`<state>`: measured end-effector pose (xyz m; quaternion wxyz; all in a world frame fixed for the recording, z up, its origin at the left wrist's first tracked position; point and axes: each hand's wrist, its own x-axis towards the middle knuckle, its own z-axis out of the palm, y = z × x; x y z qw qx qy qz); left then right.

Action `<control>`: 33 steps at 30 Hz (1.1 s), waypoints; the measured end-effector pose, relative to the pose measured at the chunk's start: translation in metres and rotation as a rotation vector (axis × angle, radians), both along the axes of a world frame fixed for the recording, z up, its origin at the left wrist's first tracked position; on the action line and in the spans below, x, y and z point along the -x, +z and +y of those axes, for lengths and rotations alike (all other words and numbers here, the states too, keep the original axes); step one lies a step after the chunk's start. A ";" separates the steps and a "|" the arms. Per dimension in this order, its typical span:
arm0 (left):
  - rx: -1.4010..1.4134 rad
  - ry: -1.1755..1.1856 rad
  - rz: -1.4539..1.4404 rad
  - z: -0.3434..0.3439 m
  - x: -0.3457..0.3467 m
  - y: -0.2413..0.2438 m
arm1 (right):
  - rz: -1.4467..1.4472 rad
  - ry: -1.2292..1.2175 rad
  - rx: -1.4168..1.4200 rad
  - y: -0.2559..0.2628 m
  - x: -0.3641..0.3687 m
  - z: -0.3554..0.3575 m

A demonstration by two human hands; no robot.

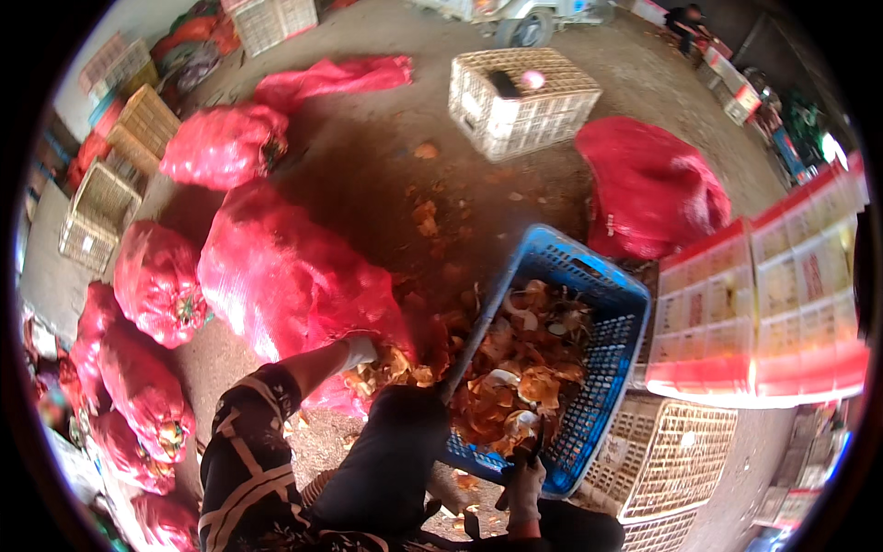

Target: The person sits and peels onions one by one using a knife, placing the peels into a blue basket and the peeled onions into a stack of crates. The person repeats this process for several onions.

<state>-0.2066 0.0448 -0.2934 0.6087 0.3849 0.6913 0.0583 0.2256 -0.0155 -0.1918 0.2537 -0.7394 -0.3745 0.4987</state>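
Note:
My left hand, in a pale glove, reaches to the mouth of a large red mesh sack lying on the floor; its fingers are hidden at the sack. Dry onion skins spill beside it. My right hand, in a white glove, is closed on the dark handle of a tool whose tip is hard to make out. It is over the near end of a blue plastic crate, which holds brown onion skins and whitish pieces.
More filled red sacks lie at the left, another at the right. An upturned white crate stands ahead. Stacked red-and-white crates are close on the right, above pale crates. A person sits far off at the upper right.

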 end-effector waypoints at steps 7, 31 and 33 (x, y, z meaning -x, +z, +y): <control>-0.085 0.403 -0.444 -0.011 -0.008 0.106 | 0.122 0.019 -0.060 -0.003 0.006 0.008; -0.724 1.080 -0.815 0.051 -0.023 0.141 | 0.090 -0.037 -0.157 -0.026 0.000 -0.003; -0.711 1.101 -0.942 0.001 -0.013 0.114 | 0.124 -0.047 -0.002 -0.012 0.000 -0.002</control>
